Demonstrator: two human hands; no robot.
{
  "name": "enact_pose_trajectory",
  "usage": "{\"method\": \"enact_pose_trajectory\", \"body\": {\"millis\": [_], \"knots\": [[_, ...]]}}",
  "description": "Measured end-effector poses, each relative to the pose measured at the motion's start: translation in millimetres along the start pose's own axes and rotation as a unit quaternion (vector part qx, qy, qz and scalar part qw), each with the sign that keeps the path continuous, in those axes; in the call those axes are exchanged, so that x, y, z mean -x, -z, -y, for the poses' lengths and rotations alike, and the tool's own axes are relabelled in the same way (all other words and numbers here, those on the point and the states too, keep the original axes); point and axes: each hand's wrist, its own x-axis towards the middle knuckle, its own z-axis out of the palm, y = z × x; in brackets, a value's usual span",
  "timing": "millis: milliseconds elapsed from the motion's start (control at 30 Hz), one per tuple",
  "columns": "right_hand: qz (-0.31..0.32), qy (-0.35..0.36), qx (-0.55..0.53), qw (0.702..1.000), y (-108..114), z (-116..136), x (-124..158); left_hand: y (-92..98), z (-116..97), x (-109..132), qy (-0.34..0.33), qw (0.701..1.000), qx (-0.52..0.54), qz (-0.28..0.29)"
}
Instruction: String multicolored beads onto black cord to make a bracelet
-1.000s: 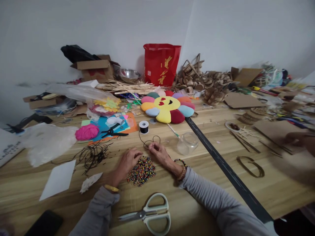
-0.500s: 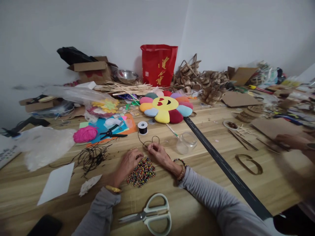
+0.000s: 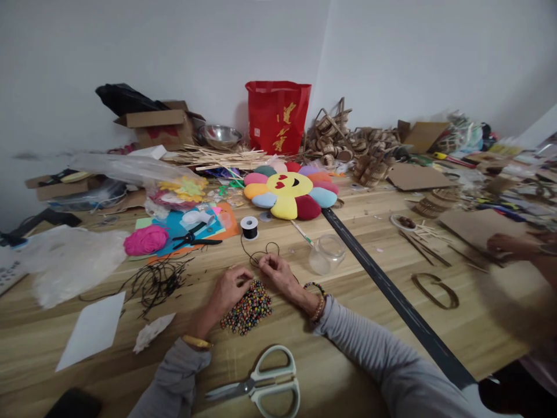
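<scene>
A heap of small multicoloured beads (image 3: 248,307) lies on the wooden table between my forearms. My left hand (image 3: 230,287) is at the heap's upper left edge, thumb and forefinger nearly together; whatever they pinch is too small to make out. Just beyond the beads, my right hand (image 3: 281,274) is closed, pinching thin black cord (image 3: 248,251). The cord loops on the table and runs back to a white spool (image 3: 249,227). Closer to me lie scissors (image 3: 265,383) with pale handles, blades spread a little.
A clear jar (image 3: 326,254) stands right of my right hand. Tangled black cord (image 3: 161,284), white paper (image 3: 93,331) and pink yarn (image 3: 145,239) lie left. Behind is a flower cushion (image 3: 291,188). A co-worker's hand (image 3: 507,244) rests by cardboard at right.
The whole view has shifted slightly, so things on the table sit a little further left. Both hands stay in nearly the same place by the beads, with only small finger movement.
</scene>
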Motion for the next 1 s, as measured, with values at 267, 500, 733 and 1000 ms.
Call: {"method": "enact_pose_trajectory", "body": {"millis": [267, 500, 733, 1000], "knots": [[-0.027, 0.008, -0.006, 1.0, 2, -1, -1, -9.2, -9, -4, -0.081, 0.994, -0.067, 0.045], [-0.019, -0.004, -0.033, 0.999, 2, -2, -2, -14.8, -23, -1, -0.157, 0.971, -0.176, 0.051], [-0.025, -0.007, -0.039, 0.999, 1, -1, -1, -20.7, -23, -3, -0.157, 0.962, -0.218, 0.047], [-0.028, -0.009, -0.026, 0.999, 1, -3, -1, -23.9, -18, -3, -0.144, 0.969, -0.192, 0.054]]}}
